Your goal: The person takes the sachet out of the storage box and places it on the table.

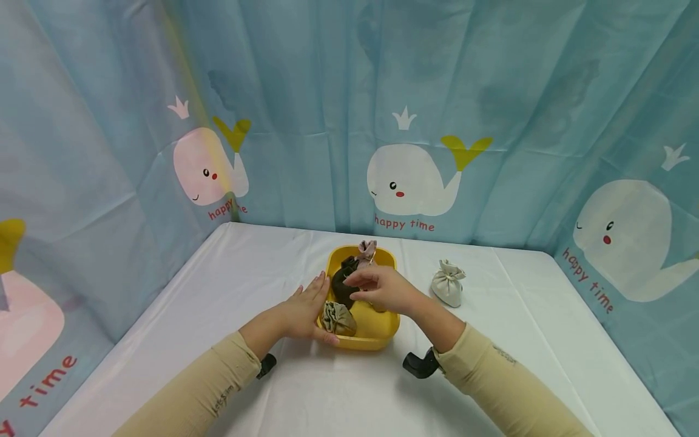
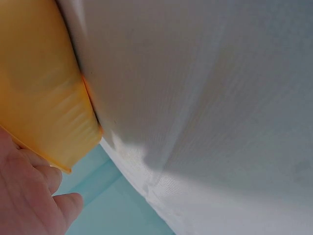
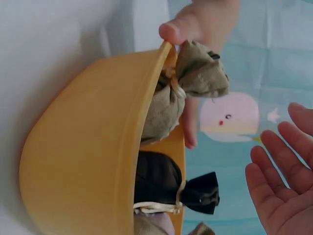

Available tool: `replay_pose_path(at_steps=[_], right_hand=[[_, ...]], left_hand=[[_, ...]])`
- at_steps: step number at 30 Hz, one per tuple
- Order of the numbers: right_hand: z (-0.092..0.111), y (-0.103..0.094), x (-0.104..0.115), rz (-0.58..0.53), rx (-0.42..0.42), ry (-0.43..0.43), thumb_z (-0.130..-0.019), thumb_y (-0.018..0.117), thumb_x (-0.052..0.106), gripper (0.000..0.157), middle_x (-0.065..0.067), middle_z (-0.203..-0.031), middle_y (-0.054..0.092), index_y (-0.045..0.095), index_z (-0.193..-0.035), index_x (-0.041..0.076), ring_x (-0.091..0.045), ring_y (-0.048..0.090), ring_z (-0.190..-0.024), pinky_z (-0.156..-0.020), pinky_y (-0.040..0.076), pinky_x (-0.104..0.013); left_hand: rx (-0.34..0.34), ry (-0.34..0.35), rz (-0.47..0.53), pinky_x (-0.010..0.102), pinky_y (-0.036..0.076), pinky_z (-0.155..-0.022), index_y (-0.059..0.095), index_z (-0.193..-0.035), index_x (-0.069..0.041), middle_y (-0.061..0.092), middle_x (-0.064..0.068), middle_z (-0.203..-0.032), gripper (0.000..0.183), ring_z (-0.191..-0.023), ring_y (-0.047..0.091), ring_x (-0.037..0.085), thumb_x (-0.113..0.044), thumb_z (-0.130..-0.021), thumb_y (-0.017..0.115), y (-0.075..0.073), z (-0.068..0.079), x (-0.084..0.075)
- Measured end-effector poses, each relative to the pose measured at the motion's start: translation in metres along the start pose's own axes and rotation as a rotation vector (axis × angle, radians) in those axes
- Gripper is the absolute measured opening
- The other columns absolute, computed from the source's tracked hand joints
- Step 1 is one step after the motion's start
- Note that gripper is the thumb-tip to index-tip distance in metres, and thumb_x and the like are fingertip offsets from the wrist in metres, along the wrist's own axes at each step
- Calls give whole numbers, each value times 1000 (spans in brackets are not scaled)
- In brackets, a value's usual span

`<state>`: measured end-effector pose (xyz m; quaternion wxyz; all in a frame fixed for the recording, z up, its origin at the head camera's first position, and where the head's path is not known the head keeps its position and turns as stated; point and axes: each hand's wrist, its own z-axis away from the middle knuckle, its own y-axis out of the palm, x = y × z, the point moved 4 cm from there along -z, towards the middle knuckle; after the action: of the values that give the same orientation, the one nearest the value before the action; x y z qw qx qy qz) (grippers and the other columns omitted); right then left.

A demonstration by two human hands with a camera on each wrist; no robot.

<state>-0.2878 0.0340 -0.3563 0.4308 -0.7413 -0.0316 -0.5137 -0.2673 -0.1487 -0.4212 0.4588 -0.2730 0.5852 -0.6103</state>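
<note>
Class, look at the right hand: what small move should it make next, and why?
Probably lower the right hand to pinch the black drawstring pouch by its gathered top: that hand is open and empty above the yellow tub, the gathered top points up, and the left hand rests against the tub, which should help steady it.

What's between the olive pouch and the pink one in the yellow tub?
The black pouch. Head view shows it, partly hidden by the right hand.
</note>
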Motion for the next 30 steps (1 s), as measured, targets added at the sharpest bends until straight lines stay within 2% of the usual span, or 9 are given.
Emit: replay_pose_path(at_steps=[9, 14, 21, 25, 30], right_hand=[[-10, 16, 6, 73, 137, -17, -84, 66, 17, 30, 9, -109, 63, 64, -114, 17, -7, 57, -102, -87, 47, -27], [-12, 21, 6, 34, 182, -14, -85, 65, 12, 33, 4, -116, 62, 61, -119, 13, -8, 56, -107, -92, 45, -33], [-13, 27, 7, 64, 227, -15, -86, 64, 13, 37, 0, -121, 60, 60, -122, 16, -8, 54, -111, -93, 44, -34], [-13, 30, 8, 93, 258, -16, -86, 64, 14, 36, 6, -119, 60, 60, -121, 18, -11, 54, -111, -93, 44, -31], [-12, 32, 9, 147, 301, -63, -86, 64, 12, 34, 10, -117, 60, 62, -119, 20, -8, 52, -112, -94, 41, -24]], left_hand=[[12, -11, -1, 49, 10, -110, -4, -146, -4, -11, 12, -152, 131, -140, -4, 24, -86, -56, 45, 2, -1, 2], [13, -17, 4, 48, 9, -110, -5, -146, -6, -12, 11, -152, 131, -139, -5, 21, -86, -56, 45, 4, -2, 3], [9, -11, 26, 49, 9, -110, -2, -146, -4, -11, 12, -152, 130, -140, -4, 24, -85, -57, 47, 3, -2, 3], [8, -8, 33, 50, 9, -110, -2, -146, -4, -10, 12, -152, 130, -140, -3, 24, -84, -57, 48, 1, -1, 2], [-2, 4, 50, 51, 9, -109, -1, -146, -4, -9, 13, -152, 129, -140, -2, 25, -83, -58, 50, 2, -1, 1]])
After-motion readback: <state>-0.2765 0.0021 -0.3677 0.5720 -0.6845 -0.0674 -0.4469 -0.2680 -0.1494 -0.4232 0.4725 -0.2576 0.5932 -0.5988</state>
